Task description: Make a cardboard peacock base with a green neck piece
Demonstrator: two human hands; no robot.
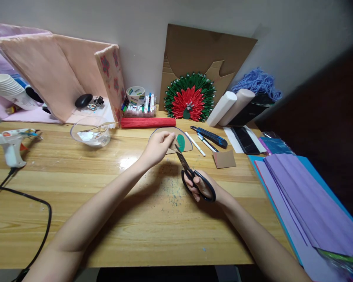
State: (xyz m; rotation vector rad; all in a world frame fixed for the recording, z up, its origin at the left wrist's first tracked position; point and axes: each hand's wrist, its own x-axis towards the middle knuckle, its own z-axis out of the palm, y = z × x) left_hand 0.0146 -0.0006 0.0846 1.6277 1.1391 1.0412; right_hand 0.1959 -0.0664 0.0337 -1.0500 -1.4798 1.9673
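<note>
My left hand [157, 148] pinches a rounded piece of brown cardboard [187, 144] with a green shape on it, held just above the wooden table [106, 188]. My right hand [200, 187] grips black scissors [194, 174] by the handles. The blades point up and left, and their tips meet the cardboard's lower edge beside my left fingers.
A glue gun [10, 143] with its cable lies at the left. A clear bowl [90, 133], a red roll [148, 122], pens [195, 143], a utility knife [209, 136] and a cardboard scrap [224, 159] lie behind. Purple paper sheets [306, 199] fill the right. A red-green fan ornament [191, 98] leans on cardboard.
</note>
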